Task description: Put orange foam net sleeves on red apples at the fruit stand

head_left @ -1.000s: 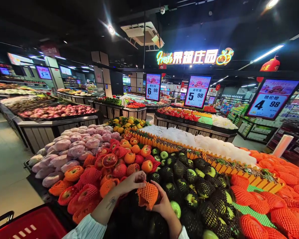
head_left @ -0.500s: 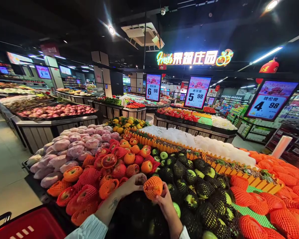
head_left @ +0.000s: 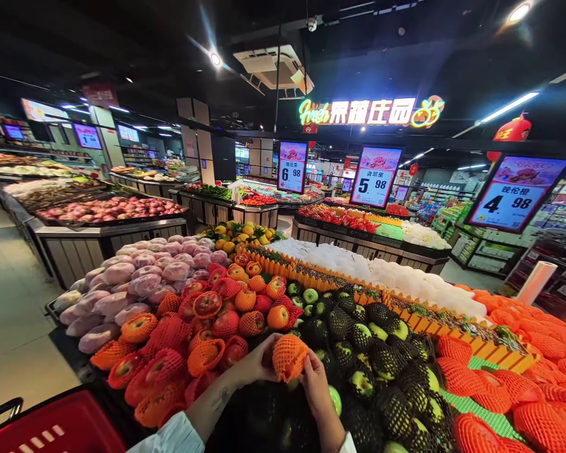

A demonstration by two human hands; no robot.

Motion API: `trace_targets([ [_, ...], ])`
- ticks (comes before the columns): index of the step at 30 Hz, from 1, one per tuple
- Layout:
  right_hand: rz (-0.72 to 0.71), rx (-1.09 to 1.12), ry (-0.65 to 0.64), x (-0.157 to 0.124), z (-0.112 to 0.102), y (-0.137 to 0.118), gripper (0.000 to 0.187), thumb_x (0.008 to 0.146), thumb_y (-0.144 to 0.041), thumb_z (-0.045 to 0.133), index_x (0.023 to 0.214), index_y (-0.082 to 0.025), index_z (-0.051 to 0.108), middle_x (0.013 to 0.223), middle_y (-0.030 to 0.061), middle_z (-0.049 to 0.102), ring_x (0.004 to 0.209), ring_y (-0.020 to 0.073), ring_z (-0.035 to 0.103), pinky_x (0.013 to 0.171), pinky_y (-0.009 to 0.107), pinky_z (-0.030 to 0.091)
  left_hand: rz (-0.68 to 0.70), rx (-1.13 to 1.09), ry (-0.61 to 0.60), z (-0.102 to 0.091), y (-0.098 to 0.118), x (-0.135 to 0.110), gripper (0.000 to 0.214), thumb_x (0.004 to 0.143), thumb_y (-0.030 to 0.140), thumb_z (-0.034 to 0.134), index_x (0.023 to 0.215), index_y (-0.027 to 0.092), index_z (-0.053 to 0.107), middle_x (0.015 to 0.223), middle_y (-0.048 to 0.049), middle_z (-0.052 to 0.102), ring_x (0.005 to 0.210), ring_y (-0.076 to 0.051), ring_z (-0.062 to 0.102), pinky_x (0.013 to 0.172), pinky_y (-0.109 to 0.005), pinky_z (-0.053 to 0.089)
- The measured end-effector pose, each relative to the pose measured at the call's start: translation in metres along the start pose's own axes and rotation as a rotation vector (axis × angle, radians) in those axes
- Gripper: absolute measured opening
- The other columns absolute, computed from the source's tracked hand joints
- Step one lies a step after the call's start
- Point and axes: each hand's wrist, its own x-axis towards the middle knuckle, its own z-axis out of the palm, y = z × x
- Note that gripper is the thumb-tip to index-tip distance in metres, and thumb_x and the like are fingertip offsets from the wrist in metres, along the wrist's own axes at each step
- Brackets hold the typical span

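Note:
Both my hands hold one fruit wrapped in an orange foam net (head_left: 289,357) just above the display, low in the middle of the head view. My left hand (head_left: 255,365) grips its left side with fingers curled round it. My right hand (head_left: 315,384) holds it from the right and below, fingers closed on the net. Under and left of it lie red and orange netted apples (head_left: 207,327). To the right lie green apples in black nets (head_left: 368,352).
A red shopping basket (head_left: 61,428) sits at the lower left. Pale pink-wrapped fruit (head_left: 136,277) fills the stand's left end, white-netted fruit (head_left: 382,274) the back, orange-netted fruit (head_left: 523,390) the right. Price signs (head_left: 375,176) hang above. An aisle floor (head_left: 9,314) runs along the left.
The loose orange net has been drawn round the fruit, and both hands have lifted it slightly up and forward. My left hand moved from above the net to its left side.

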Motion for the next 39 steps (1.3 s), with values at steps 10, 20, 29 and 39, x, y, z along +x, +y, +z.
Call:
trace_targets([
  [10, -0.002, 0.094, -0.002, 0.001, -0.005, -0.003, 0.044, 0.072, -0.062, 0.085, 0.099, -0.029, 0.073, 0.112, 0.007, 0.074, 0.108, 0.03, 0.069, 0.101, 0.049, 0.054, 0.017, -0.021, 0.097, -0.002, -0.012, 0.002, 0.092, 0.049, 0.026, 0.101, 0.129, 0.027, 0.057, 0.123, -0.0062, 0.067, 0.111, -0.026, 0.062, 0.098, -0.042, 0.048],
  [20, 0.048, 0.098, -0.016, 0.002, -0.005, 0.001, 0.037, 0.07, -0.049, 0.088, 0.097, -0.028, 0.073, 0.1, 0.0047, 0.075, 0.092, 0.0269, 0.07, 0.093, 0.047, 0.056, 0.036, -0.186, 0.121, 0.017, 0.005, 0.0, 0.098, 0.047, 0.048, 0.102, 0.135, 0.026, 0.065, 0.133, -0.0103, 0.068, 0.124, -0.032, 0.059, 0.108, -0.046, 0.042],
  [29, 0.009, 0.121, 0.133, 0.001, -0.018, 0.008, 0.045, 0.069, -0.056, 0.086, 0.103, -0.03, 0.074, 0.112, 0.0055, 0.077, 0.105, 0.0308, 0.07, 0.098, 0.049, 0.054, -0.048, -0.147, 0.036, 0.024, 0.009, 0.003, 0.091, 0.045, 0.04, 0.103, 0.129, 0.026, 0.071, 0.126, -0.008, 0.072, 0.121, -0.032, 0.062, 0.106, -0.045, 0.044],
  [39, 0.022, 0.064, 0.003, 0.001, -0.003, -0.003, 0.037, 0.062, -0.041, 0.093, 0.091, -0.029, 0.074, 0.092, 0.0009, 0.076, 0.085, 0.0254, 0.07, 0.085, 0.04, 0.056, -0.057, -0.161, -0.001, 0.016, 0.006, -0.003, 0.087, 0.046, 0.04, 0.102, 0.127, 0.023, 0.073, 0.121, -0.0071, 0.076, 0.113, -0.029, 0.066, 0.102, -0.039, 0.046],
])
